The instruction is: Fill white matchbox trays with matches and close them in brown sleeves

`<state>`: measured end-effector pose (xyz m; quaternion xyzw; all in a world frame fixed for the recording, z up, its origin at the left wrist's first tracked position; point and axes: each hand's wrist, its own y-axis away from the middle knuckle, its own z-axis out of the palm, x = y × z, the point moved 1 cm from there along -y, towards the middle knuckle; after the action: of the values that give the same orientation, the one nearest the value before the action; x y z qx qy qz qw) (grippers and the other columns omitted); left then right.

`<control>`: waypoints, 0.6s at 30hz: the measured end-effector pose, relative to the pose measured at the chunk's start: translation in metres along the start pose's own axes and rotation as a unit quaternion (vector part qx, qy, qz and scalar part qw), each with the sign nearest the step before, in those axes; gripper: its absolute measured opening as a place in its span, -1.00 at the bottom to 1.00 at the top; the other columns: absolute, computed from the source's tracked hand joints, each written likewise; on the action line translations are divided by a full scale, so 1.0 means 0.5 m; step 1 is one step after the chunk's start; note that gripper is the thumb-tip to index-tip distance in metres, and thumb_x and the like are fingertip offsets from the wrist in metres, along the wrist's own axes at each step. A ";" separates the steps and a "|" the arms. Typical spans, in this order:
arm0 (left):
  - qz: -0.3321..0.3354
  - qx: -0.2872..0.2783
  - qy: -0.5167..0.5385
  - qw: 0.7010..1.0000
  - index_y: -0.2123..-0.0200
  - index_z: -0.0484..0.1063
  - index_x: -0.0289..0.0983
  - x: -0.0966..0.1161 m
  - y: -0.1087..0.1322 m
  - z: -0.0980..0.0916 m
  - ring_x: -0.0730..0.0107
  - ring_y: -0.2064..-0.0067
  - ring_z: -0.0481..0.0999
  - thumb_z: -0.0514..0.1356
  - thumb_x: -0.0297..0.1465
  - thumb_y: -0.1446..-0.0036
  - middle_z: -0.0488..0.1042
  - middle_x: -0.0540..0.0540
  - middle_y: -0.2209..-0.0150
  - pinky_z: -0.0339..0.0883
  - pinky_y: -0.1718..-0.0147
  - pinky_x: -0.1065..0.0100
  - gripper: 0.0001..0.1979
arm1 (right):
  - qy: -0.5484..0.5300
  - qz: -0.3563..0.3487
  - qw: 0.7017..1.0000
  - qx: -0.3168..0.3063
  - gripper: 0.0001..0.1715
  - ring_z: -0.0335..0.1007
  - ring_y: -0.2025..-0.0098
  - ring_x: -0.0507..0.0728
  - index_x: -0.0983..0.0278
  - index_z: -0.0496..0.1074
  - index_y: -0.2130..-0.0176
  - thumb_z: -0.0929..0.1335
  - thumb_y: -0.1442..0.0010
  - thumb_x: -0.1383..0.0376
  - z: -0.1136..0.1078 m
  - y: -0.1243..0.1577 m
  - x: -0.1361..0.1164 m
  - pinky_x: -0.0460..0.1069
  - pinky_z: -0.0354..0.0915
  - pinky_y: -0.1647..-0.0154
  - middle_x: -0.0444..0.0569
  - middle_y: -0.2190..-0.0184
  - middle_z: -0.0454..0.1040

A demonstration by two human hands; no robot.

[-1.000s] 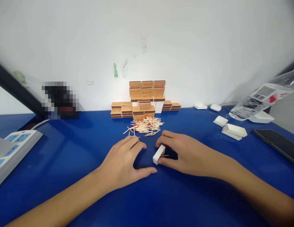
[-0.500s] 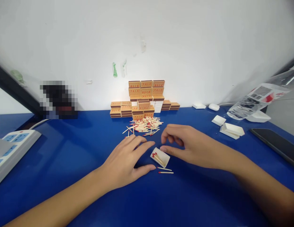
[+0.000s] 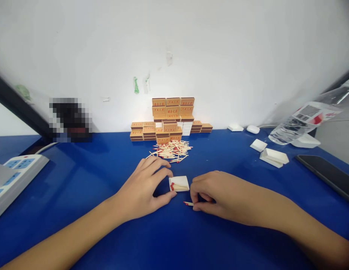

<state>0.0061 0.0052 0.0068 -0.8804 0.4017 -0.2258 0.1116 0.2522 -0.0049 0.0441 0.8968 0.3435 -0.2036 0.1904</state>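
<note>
A small white matchbox tray (image 3: 183, 180) lies on the blue table with several red-tipped matches (image 3: 180, 187) inside, heads toward the left. My left hand (image 3: 147, 187) holds the tray's left end between thumb and index finger. Just right of and below the tray, my right hand (image 3: 209, 193) pinches matches (image 3: 187, 203) at the tabletop between thumb and fingertips. Their red heads stick out to the left; the other ends are hidden by my fingers. Behind the tray is a heap of loose matches (image 3: 173, 150).
Stacked matchboxes (image 3: 173, 110) stand against the wall behind the heap. To the right lie more white trays (image 3: 274, 157), a white rounded case (image 3: 253, 129), a tilted plastic bottle (image 3: 300, 120) and a dark phone (image 3: 326, 176). A power strip (image 3: 22, 168) is at the left.
The tray has turned level and shifted left into my left hand's fingers. My right hand has come down toward me and closed on the loose matches that lay below the tray.
</note>
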 end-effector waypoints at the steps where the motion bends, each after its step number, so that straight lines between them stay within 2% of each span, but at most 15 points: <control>1: -0.003 0.000 -0.003 1.000 0.04 0.47 -0.20 -0.002 0.001 -0.001 0.05 -0.16 0.42 0.35 -0.25 -0.29 0.50 -0.16 -0.10 0.29 -0.10 0.02 -0.75 | -0.004 0.003 1.000 0.002 -0.91 0.38 0.38 0.02 0.21 0.55 0.30 0.46 -0.30 0.33 0.001 0.000 0.003 -0.06 0.15 0.35 -0.16 0.31 0.58; 5: -0.007 -0.006 -0.004 1.000 0.00 0.48 -0.21 -0.005 0.000 0.000 0.07 -0.12 0.43 0.36 -0.24 -0.28 0.51 -0.15 -0.07 0.30 -0.07 0.05 -0.70 | 0.001 0.008 1.000 0.010 -0.81 0.40 0.35 0.05 0.22 0.54 0.27 0.42 -0.40 0.20 0.008 0.004 0.013 -0.04 0.16 0.34 -0.11 0.29 0.58; 9: 0.001 -0.004 0.009 1.000 0.05 0.50 -0.21 0.001 -0.001 -0.003 0.11 -0.08 0.45 0.34 -0.28 -0.28 0.52 -0.12 -0.02 0.30 -0.07 0.07 -0.78 | 0.004 -0.016 1.000 0.006 -0.82 0.40 0.38 0.05 0.21 0.51 0.24 0.37 -0.43 0.23 0.007 0.007 0.009 -0.03 0.17 0.35 -0.10 0.27 0.58; 15: 0.007 -0.012 0.020 1.000 0.10 0.51 -0.23 0.009 -0.002 -0.006 0.12 -0.03 0.45 0.34 -0.27 -0.28 0.53 -0.13 0.04 0.31 -0.02 0.08 -0.80 | 0.061 -0.027 0.993 0.098 -0.86 0.38 0.39 0.06 0.23 0.42 0.24 0.36 -0.44 0.30 0.008 -0.017 0.000 -0.02 0.14 0.36 -0.10 0.29 0.54; 18: 0.009 -0.016 0.021 1.000 0.09 0.50 -0.23 0.012 -0.002 -0.005 0.10 -0.04 0.45 0.34 -0.28 -0.28 0.53 -0.14 0.03 0.31 -0.02 0.06 -0.80 | 0.088 -0.041 0.990 0.101 -0.82 0.42 0.37 0.08 0.25 0.43 0.24 0.34 -0.47 0.30 0.015 -0.032 0.002 0.00 0.16 0.32 -0.07 0.27 0.55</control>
<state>0.0090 0.0014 0.0113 -0.8737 0.4151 -0.2366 0.0916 0.2402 0.0031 0.0341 0.9112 0.3727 -0.1651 0.0597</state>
